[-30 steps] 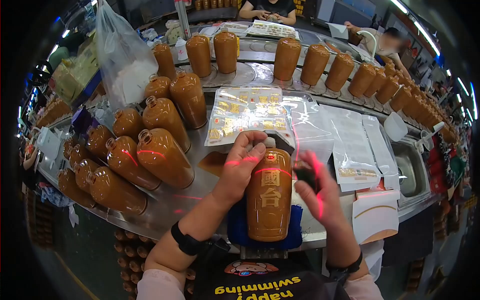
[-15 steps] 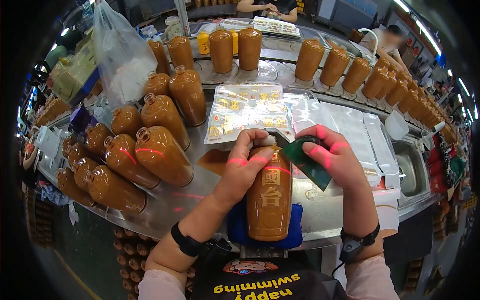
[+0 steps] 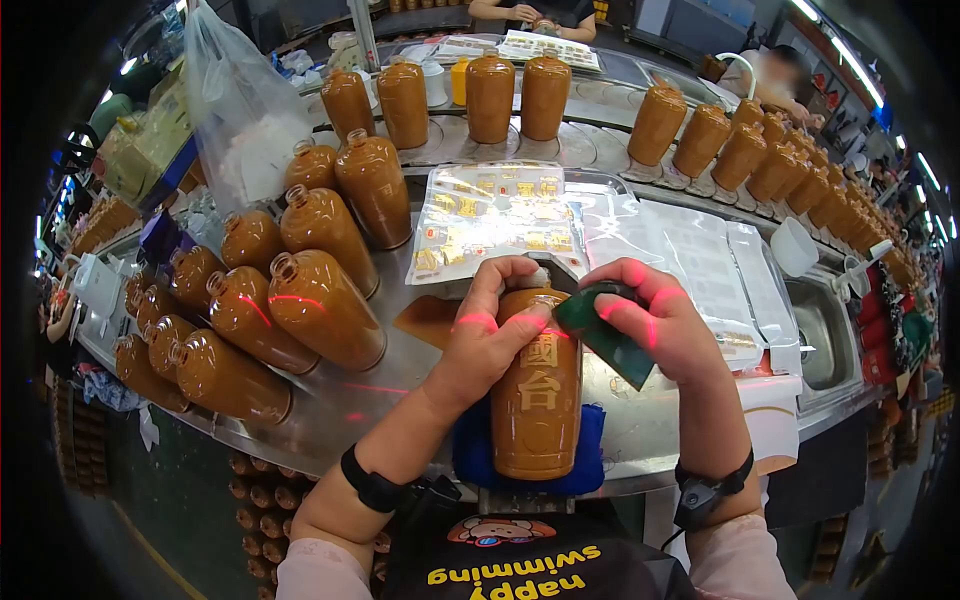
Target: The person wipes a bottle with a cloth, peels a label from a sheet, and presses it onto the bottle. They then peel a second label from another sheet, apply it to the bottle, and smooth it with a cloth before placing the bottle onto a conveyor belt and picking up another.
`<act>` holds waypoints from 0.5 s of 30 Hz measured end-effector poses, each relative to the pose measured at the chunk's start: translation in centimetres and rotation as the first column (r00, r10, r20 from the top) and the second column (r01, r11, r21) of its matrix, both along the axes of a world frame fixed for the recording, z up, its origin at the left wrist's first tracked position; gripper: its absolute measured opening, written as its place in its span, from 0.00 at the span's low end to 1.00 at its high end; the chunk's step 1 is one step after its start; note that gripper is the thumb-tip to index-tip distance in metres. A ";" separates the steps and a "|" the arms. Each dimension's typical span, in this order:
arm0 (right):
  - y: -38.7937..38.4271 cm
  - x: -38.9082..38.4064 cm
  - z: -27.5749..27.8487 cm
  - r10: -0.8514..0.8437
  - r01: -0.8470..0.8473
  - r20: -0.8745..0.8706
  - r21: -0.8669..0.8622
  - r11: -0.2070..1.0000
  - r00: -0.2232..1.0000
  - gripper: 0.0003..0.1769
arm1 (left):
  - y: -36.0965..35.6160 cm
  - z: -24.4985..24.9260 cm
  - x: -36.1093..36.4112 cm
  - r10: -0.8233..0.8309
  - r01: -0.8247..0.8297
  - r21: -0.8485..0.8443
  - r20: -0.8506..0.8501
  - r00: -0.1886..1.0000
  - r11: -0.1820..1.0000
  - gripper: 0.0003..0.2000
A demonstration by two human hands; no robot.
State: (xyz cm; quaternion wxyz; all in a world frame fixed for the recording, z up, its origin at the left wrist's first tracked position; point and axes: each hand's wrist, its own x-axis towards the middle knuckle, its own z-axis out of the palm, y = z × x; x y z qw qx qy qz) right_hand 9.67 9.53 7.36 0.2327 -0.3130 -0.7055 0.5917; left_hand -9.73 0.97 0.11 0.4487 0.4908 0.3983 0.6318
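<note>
A brown glazed bottle (image 3: 535, 430) with gold characters down its front lies on a folded blue cloth (image 3: 592, 438), its neck pointing away from me. My left hand (image 3: 487, 335) is closed around the bottle's shoulder, with the thumb pressed near the top of the lettering. In my right hand (image 3: 655, 312), a flat green scraper (image 3: 612, 345) is pinched between thumb and fingers. One corner of the scraper meets the bottle's shoulder beside my left thumb. Red light lines cross both hands and the bottle.
Several brown bottles (image 3: 325, 310) crowd the left of the metal table. Ahead lies a sheet of gold decals (image 3: 490, 215), with pale sheets (image 3: 690, 260) to its right. More bottles (image 3: 490, 100) ride a curved conveyor behind. A sink (image 3: 825, 350) is at right. Two people sit beyond.
The bottles on the conveyor have shifted to the right. My right hand and the scraper have moved slightly left and down against the bottle's shoulder. My left hand stays nearly in place.
</note>
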 end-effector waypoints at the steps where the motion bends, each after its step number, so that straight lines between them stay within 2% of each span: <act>1: -0.2 -0.1 0.1 0.012 -0.012 -0.007 0.011 1.000 1.000 0.14 | 0.0 0.1 0.1 0.002 -0.002 -0.004 -0.003 1.000 1.000 0.21; 4: -0.3 -0.2 0.2 0.041 -0.041 -0.007 0.030 0.999 0.999 0.15 | 0.0 0.1 0.1 0.024 -0.025 -0.010 -0.051 0.998 1.000 0.21; 8: -0.5 0.3 -0.2 -0.027 0.024 0.013 0.163 0.986 1.000 0.15 | 0.1 -0.3 0.1 0.054 -0.053 0.015 -0.109 0.993 0.998 0.20; 10: -1.0 0.6 0.1 -0.111 0.102 0.031 0.224 0.969 0.993 0.16 | -0.2 0.2 -0.1 -0.028 0.034 -0.027 0.173 0.985 0.999 0.20; 11: -1.3 0.7 -0.2 -0.106 0.093 0.004 0.434 0.896 0.994 0.17 | -0.3 0.3 -0.1 -0.065 0.080 -0.037 0.311 0.948 0.996 0.19; 13: -2.0 0.6 -1.0 -0.079 0.084 -0.044 0.780 0.620 0.996 0.21 | -0.3 -0.1 -0.1 -0.052 0.063 -0.033 0.267 0.962 0.997 0.19; 14: -2.4 0.3 -0.9 -0.029 -0.012 0.033 0.837 0.547 0.999 0.26 | -0.3 -0.3 -0.1 -0.046 0.055 -0.030 0.246 0.968 0.998 0.19; 15: -2.8 -0.1 -1.3 -0.010 -0.031 0.041 0.873 0.487 0.999 0.28 | -0.4 -0.1 0.1 -0.042 0.050 -0.029 0.230 0.972 0.998 0.19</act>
